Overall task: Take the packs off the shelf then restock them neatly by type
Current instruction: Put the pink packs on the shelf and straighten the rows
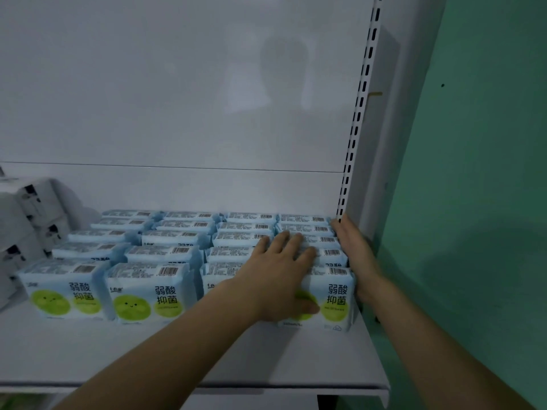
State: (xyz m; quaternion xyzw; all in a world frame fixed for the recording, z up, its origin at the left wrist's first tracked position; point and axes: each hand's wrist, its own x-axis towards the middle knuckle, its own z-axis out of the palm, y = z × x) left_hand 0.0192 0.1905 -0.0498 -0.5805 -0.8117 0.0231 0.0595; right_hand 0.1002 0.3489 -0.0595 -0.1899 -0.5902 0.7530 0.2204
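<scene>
Scene: a white shop shelf is seen from above, stocked with blue packs bearing green faces, stood upright in rows that run front to back.

Left hand: the left hand is laid flat, fingers spread wide, over the tops of the rightmost row, with the thumb pressed on the front pack's face; nothing is gripped.

Right hand: the right hand is set straight along the row's outer side, at 3 o'clock of the packs, between them and the slotted upright; the fingers are extended and nothing is held.

Reason for the hold: the row appears to be squared up, being pressed down from above and hemmed in from the side so that it is kept tight and in line.

Count of blue packs: four rows are seen, each about five deep, so roughly twenty; the packs under the left hand are partly hidden.

Count of white packs: a blurred heap of white packs is stacked at 9 o'clock; their number cannot be told.

Stage: the blue type is judged almost fully restocked.

Wall: a green wall is seen at 3 o'clock.
</scene>
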